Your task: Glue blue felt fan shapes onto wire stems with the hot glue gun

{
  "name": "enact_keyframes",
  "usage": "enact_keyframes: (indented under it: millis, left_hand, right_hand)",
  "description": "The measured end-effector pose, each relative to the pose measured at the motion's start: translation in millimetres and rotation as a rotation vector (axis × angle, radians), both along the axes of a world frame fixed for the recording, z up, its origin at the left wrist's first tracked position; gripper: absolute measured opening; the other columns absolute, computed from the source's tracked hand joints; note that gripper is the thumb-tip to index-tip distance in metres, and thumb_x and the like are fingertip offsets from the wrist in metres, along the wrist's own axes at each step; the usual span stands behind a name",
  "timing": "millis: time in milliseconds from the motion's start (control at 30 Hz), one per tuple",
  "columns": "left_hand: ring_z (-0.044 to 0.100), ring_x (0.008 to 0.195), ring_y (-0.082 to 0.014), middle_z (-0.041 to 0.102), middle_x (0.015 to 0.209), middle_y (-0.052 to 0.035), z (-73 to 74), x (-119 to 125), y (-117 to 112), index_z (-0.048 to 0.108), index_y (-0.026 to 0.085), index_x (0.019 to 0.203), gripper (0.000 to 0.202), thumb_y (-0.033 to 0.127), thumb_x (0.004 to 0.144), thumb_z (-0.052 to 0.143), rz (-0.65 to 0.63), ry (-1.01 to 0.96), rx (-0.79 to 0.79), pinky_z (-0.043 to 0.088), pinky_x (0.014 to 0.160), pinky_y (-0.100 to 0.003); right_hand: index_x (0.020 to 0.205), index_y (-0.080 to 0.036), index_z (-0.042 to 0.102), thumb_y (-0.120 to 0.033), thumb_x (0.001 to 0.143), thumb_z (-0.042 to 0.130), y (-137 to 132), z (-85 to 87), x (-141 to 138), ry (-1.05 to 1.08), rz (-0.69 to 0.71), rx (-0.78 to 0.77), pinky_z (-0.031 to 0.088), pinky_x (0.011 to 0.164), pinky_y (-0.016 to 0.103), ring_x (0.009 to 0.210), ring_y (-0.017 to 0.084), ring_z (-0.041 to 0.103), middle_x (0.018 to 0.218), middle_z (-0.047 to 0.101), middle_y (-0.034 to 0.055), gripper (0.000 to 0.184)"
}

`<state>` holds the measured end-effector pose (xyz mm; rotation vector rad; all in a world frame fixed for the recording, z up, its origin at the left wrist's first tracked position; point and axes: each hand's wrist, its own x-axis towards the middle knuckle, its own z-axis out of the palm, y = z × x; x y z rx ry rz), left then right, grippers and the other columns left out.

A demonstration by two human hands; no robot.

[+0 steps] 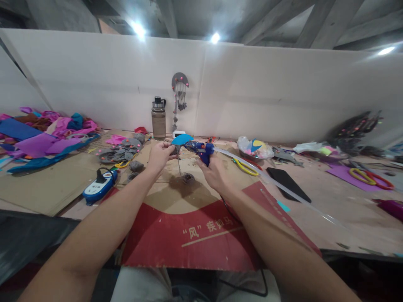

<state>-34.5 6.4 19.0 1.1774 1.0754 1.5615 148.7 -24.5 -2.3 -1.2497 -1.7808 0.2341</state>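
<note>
Yarn (188,178) hangs under the blue piece (182,139) that the left hand (160,154) holds, in from the surface's (355,218) front edge, the right hand (214,171) grips the glue gun (204,152), and gluing looks begun but not done.

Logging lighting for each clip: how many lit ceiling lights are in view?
3: one light left of centre, a second light just right of centre, and a third light at far right. The white wall may hide others.
</note>
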Motion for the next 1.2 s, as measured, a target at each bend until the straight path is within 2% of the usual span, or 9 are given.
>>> enact_keyframes:
  millis: [400, 700, 1000, 1200]
  left_hand:
    - [0.065, 0.062, -0.013, 0.066, 0.072, -0.0062, 0.8, 0.6, -1.5, 0.053, 0.012, 0.074, 0.007, 0.015, 0.072, 0.06, -0.022, 0.013, -0.004, 0.054, 0.062, -0.026]
    - [0.065, 0.062, -0.0136, 0.065, 0.073, -0.0059, 2.2, 1.4, -2.8, 0.053, 0.012, 0.073, 0.007, 0.014, 0.071, 0.059, -0.012, 0.007, -0.003, 0.055, 0.065, -0.028]
    - [0.065, 0.061, -0.0137, 0.063, 0.068, -0.0039, -3.5, 1.7, -1.0, 0.053, 0.012, 0.069, 0.009, 0.016, 0.071, 0.061, -0.043, 0.029, 0.026, 0.056, 0.064, -0.029]
    - [0.064, 0.062, -0.0136, 0.064, 0.07, -0.0061, -4.2, 2.7, -1.8, 0.052, 0.012, 0.069, 0.011, 0.017, 0.073, 0.061, -0.053, 0.047, 0.008, 0.056, 0.063, -0.029]
  right_hand:
    - [0.111, -0.016, 0.054, -0.035, 0.081, 0.048, 2.2, -1.7, -0.1, 0.005, 0.009, 0.008, 0.046, 0.076, 0.038, 0.082, 0.025, 0.061, 0.092, 0.065, 0.0111, 0.035]
    - [0.11, -0.017, 0.054, -0.036, 0.081, 0.05, 3.0, -3.4, -1.1, 0.016, 0.006, 0.017, 0.047, 0.076, 0.039, 0.083, 0.026, 0.061, 0.091, 0.065, 0.0104, 0.035]
    - [0.11, -0.015, 0.053, -0.036, 0.082, 0.049, -2.2, -0.2, -3.0, 0.003, 0.012, -0.039, 0.046, 0.076, 0.039, 0.082, 0.026, 0.06, 0.092, 0.064, 0.0119, 0.035]
    - [0.107, -0.016, 0.054, -0.036, 0.082, 0.049, -0.4, -3.1, -3.4, -0.005, 0.027, -0.001, 0.046, 0.074, 0.038, 0.078, 0.024, 0.059, 0.09, 0.064, 0.0105, 0.033]
